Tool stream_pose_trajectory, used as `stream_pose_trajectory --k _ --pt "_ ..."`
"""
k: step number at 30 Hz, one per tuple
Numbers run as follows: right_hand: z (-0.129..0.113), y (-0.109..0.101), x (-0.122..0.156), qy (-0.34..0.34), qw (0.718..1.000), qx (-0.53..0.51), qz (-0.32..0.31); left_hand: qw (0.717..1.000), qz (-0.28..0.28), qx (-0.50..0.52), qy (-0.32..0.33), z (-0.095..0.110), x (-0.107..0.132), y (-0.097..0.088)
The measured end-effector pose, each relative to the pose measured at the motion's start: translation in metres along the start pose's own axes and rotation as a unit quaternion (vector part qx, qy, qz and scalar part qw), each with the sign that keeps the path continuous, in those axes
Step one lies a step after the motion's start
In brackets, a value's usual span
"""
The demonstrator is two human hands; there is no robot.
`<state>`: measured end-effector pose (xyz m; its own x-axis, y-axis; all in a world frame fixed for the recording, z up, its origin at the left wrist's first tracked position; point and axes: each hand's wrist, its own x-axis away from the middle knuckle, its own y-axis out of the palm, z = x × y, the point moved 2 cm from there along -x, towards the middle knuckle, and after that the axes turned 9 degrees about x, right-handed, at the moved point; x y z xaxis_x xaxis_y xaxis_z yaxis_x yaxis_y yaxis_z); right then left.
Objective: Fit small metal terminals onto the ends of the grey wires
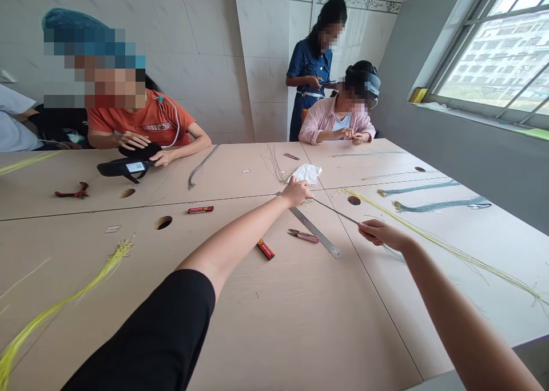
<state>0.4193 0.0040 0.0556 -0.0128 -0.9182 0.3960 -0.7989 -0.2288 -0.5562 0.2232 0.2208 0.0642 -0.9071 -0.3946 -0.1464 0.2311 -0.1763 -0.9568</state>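
Note:
A thin grey cord [335,210] is stretched taut above the table between my two hands. My left hand [297,192] is closed on its far end, with the fingers pinched beside a crumpled white tissue [309,174]. Nearer to me on the right, my right hand [376,231] grips the other part of the cord, and a pale blue-grey tail trails out past it. Beneath the cord lies a steel ruler [319,234], set at a slant. Small thread snips [303,236] with pink handles rest against the ruler's left side. Exact finger contact is too small to make out.
A red-and-black packet [266,249] lies near my left forearm, another [200,210] farther left. Yellow cord bundles [96,282] and blue-grey bundles [441,205] spread across the table [300,322]. Red-handled pliers [74,191] lie far left. People sit and stand opposite.

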Motion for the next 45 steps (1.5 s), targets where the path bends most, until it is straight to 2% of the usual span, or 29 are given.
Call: stream_pose_trajectory --k 4,8,12,18,25,33,37,38,40,43,45 --pt "0.021 -0.009 0.038 0.050 0.998 0.034 0.030 1.000 -0.007 0.002 -0.012 -0.005 -0.005 0.005" --pt "0.035 -0.003 0.067 0.085 0.995 0.045 0.029 1.000 0.008 0.009 -0.018 -0.009 -0.014 0.002" --pt "0.050 0.003 0.086 0.125 0.990 0.060 0.033 1.000 0.018 0.005 -0.004 -0.009 -0.026 -0.005" --pt "0.070 -0.001 0.102 0.135 0.989 0.038 0.045 1.000 -0.006 -0.007 0.010 0.001 -0.037 0.003" --pt "0.076 -0.008 0.114 0.148 0.985 0.049 0.081 0.999 -0.024 -0.017 0.027 0.014 -0.035 0.022" --pt "0.100 -0.010 0.123 0.166 0.982 0.058 0.062 0.998 -0.031 -0.020 0.057 0.026 -0.035 0.041" --pt "0.102 -0.009 0.127 0.161 0.981 0.097 0.041 0.996 -0.031 -0.031 0.072 0.029 -0.035 0.047" --pt "0.102 -0.012 0.129 0.158 0.978 0.126 0.047 0.996 -0.032 -0.034 0.076 0.030 -0.034 0.048" --pt "0.104 -0.025 0.134 0.159 0.963 0.195 0.100 0.995 -0.035 -0.037 0.086 0.031 -0.033 0.050" --pt "0.109 -0.053 0.140 0.208 0.916 0.274 0.208 0.994 -0.039 -0.040 0.098 0.033 -0.031 0.052" --pt "0.108 -0.068 0.135 0.233 0.901 0.295 0.218 0.993 -0.041 -0.044 0.106 0.035 -0.029 0.053"
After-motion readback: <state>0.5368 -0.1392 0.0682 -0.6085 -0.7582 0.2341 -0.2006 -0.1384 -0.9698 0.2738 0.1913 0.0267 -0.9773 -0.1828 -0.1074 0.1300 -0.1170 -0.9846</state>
